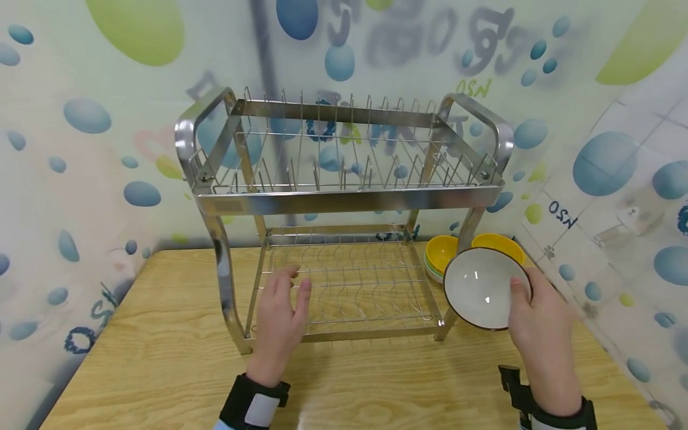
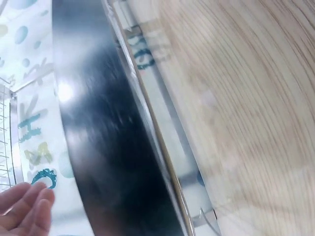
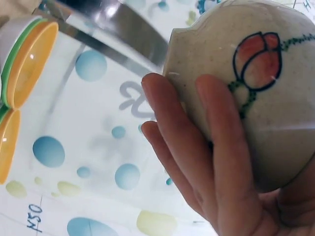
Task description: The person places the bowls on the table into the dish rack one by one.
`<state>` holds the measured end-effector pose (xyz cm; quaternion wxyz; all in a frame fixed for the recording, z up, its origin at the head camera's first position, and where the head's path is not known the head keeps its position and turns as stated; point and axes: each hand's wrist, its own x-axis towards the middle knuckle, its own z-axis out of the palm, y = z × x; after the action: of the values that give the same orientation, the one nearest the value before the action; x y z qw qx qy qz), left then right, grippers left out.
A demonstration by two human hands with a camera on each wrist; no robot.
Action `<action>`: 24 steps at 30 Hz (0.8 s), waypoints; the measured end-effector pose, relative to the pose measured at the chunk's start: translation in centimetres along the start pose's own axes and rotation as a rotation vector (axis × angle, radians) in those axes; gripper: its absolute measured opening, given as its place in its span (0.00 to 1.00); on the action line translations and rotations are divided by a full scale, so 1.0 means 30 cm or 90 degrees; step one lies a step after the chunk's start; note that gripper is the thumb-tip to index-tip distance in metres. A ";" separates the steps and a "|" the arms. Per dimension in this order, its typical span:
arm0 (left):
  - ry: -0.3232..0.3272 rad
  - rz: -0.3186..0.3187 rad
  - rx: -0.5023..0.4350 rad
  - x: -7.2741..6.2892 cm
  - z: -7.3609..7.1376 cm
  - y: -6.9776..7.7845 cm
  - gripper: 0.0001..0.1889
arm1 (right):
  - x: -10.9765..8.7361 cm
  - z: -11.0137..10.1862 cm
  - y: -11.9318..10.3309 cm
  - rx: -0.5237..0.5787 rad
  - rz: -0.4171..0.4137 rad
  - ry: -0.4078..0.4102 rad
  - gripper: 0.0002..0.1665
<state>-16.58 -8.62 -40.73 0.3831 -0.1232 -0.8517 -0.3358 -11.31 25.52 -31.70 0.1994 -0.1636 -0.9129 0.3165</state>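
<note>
Your right hand (image 1: 545,337) is clamped on a bowl (image 1: 481,289), thumb over the rim on the inside, fingers spread along the outside wall; the bowl is up at the right front of the rack (image 1: 344,203), tilted so its white inside and dark rim face your head camera; your right wrist view shows a red flower with dark outline and green leafy trim on its outside; in the head view it overlaps the rack's right leg, contact can't be told.

Your left hand (image 1: 282,316) has thumb and fingers apart, loosely bent, before the left part of the lower tier (image 1: 344,286); can't tell if it touches the wires; the upper tier (image 1: 344,137) has upright wire dividers.

Behind your bowl, right of the rack, sit a yellow bowl (image 1: 443,252) with green and white ones under it, and another yellow bowl (image 1: 500,243) just beside; rack stands on a wood-grain table (image 1: 376,388), against a wall (image 1: 145,113) with blue and green ovals.
</note>
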 end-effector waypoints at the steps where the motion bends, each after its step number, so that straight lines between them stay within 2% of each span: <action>1: -0.011 -0.015 -0.003 0.000 0.001 0.007 0.18 | -0.005 0.008 -0.006 0.001 -0.002 -0.008 0.26; 7: -0.072 -0.099 -0.045 0.005 0.014 0.040 0.18 | -0.024 0.056 -0.037 -0.013 -0.038 -0.044 0.26; 12: -0.114 -0.151 -0.100 0.006 0.030 0.057 0.19 | -0.034 0.097 -0.056 -0.009 -0.078 -0.078 0.25; 16: -0.138 -0.172 -0.127 0.000 0.053 0.059 0.19 | -0.041 0.132 -0.074 0.007 -0.084 -0.124 0.25; 21: -0.154 -0.183 -0.131 -0.009 0.079 0.065 0.20 | -0.042 0.183 -0.091 0.023 -0.073 -0.184 0.23; 24: -0.171 -0.200 -0.136 -0.012 0.088 0.070 0.22 | -0.042 0.219 -0.094 0.030 -0.067 -0.203 0.22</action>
<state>-16.85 -5.27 -41.26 0.1944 -0.0726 -0.8632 -0.4604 -13.76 19.52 -34.94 0.0720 -0.0587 -0.9325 0.3491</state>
